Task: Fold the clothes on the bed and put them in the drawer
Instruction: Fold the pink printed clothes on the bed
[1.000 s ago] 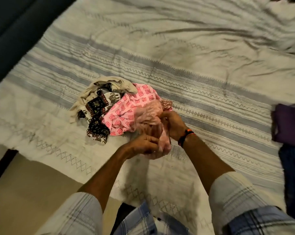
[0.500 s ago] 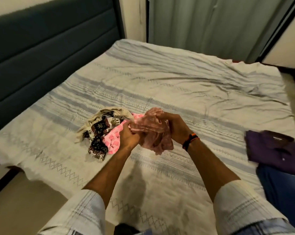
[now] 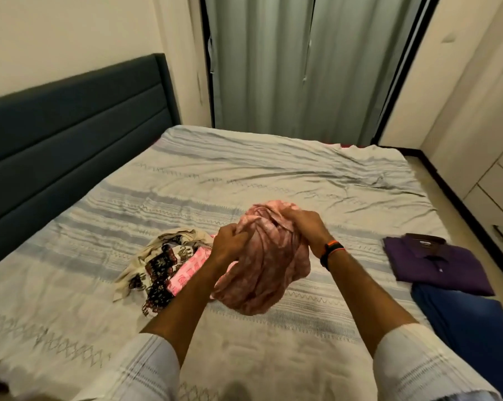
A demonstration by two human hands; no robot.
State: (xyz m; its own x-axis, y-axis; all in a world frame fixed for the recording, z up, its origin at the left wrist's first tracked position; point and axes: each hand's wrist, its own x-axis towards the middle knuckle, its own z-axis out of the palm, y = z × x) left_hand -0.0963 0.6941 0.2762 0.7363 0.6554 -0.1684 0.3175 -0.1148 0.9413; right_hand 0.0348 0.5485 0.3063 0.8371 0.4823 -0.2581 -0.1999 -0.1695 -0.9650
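Fabric fills both hands: a thin, crinkled pink cloth (image 3: 266, 264), faintly mottled, is bunched into a loose rounded bundle and held up above the bed (image 3: 273, 175), clear of the cover. The left hand (image 3: 230, 246) grips the bundle's nine o'clock side with fingers curled into the folds, and the right hand (image 3: 304, 227) clamps its top at about one o'clock, knuckles up, with gathered pleats running between the two fists. A dark wristband (image 3: 331, 251) with an orange edge circles the right wrist. At nine o'clock from the bundle, lying on the cover, is a crumpled heap of unfolded clothes (image 3: 163, 264): beige cloth, a dark printed piece and a bright pink patterned one, tangled together. At three o'clock, near the bed's edge, a purple shirt (image 3: 435, 263) lies folded flat into a neat rectangle, collar uppermost, and just beside it at five o'clock sits a smooth blue garment (image 3: 464, 325). The bed cover is pale woven cotton with grey bands and zigzag stitching, rumpled toward twelve o'clock. A padded dark headboard (image 3: 71, 134) with horizontal channels runs along ten o'clock, ribbed grey curtains (image 3: 296, 65) hang at twelve, and cream drawers (image 3: 496, 209) with metal handles stand at two o'clock.
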